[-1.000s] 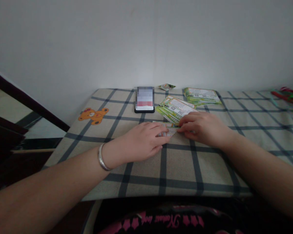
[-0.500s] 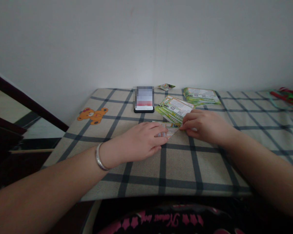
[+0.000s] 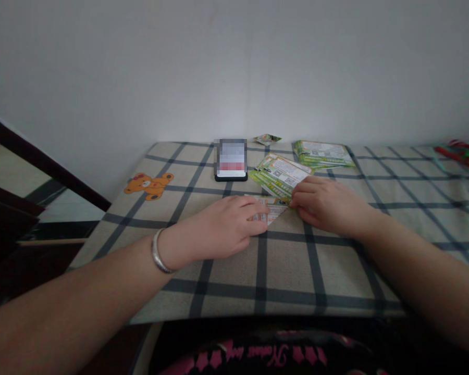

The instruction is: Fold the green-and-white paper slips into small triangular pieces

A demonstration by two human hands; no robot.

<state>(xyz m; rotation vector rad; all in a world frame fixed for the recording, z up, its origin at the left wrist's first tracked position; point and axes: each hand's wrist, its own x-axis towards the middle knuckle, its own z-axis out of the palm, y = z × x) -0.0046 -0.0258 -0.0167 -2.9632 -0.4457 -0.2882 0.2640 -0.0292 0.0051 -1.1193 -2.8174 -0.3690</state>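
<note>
A printed paper leaflet (image 3: 276, 213), folded to a slanted edge, lies on the tablecloth between my hands. My left hand (image 3: 230, 225) rests over its left part, fingers slightly apart and laid on the paper. At the leaflet's right corner, my right hand (image 3: 328, 205) has its thumb and fingers pinched together on the paper. Just beyond, a fanned pile of green and white leaflets (image 3: 279, 174) lies partly behind my right hand. The underside of the folded leaflet is hidden.
A phone (image 3: 231, 160) with a blurred screen lies near the wall, beside a small folded paper piece (image 3: 267, 139). Another leaflet stack (image 3: 324, 153) is at the back right. Red and green items (image 3: 463, 156) lie far right. A bear picture (image 3: 148, 186) marks the checked tablecloth (image 3: 226, 284).
My right fingers have shifted slightly and closed in at the leaflet's corner. My left hand stays almost in place on the paper. The view has moved very little.
</note>
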